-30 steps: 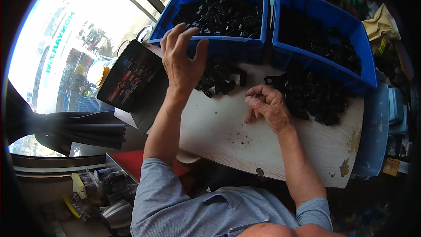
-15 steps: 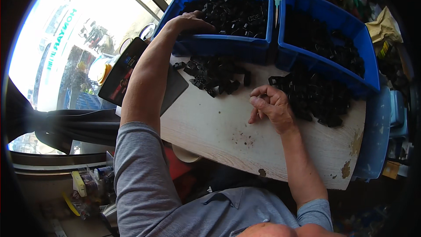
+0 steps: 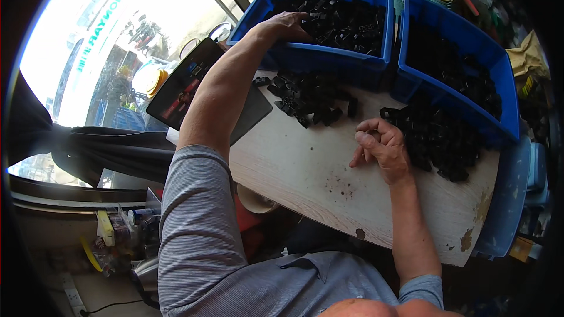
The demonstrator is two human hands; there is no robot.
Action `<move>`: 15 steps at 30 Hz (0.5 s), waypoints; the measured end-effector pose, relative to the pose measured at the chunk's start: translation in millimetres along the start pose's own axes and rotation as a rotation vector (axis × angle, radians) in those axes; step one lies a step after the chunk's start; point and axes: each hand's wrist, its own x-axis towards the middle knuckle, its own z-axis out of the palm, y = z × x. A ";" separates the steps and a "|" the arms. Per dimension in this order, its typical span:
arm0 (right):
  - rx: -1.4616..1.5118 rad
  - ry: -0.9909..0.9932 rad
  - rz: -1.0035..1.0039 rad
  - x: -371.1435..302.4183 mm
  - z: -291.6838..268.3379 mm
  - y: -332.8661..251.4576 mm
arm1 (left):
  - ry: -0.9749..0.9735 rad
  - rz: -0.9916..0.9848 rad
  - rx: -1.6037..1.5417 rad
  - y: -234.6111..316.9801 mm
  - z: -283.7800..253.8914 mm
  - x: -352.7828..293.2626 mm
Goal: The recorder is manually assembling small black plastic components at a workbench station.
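while the left hand (image 3: 288,24) reaches, half-bent, into the left blue bin (image 3: 338,62) of black parts (image 3: 349,20), grip hidden, the right hand (image 3: 385,148) sits loosely curled beside a black pile (image 3: 443,141), its hold unclear.

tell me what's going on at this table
A person's left hand reaches into the left blue bin, among small black parts; what it grasps is hidden. The right hand is curled over the pale table, beside the right pile of black parts; whether it holds anything is unclear. Another pile lies in front of the left bin.
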 end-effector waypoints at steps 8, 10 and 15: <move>0.015 -0.010 -0.008 -3.1 4.9 2.9 | 0.089 0.011 0.042 -10.5 8.0 6.2; 0.023 -0.017 -0.009 -4.0 5.2 2.9 | 0.094 -0.007 0.021 -14.9 6.5 6.0; 0.027 -0.022 -0.001 -6.9 5.0 -1.2 | 0.186 0.072 0.012 -19.5 1.6 1.3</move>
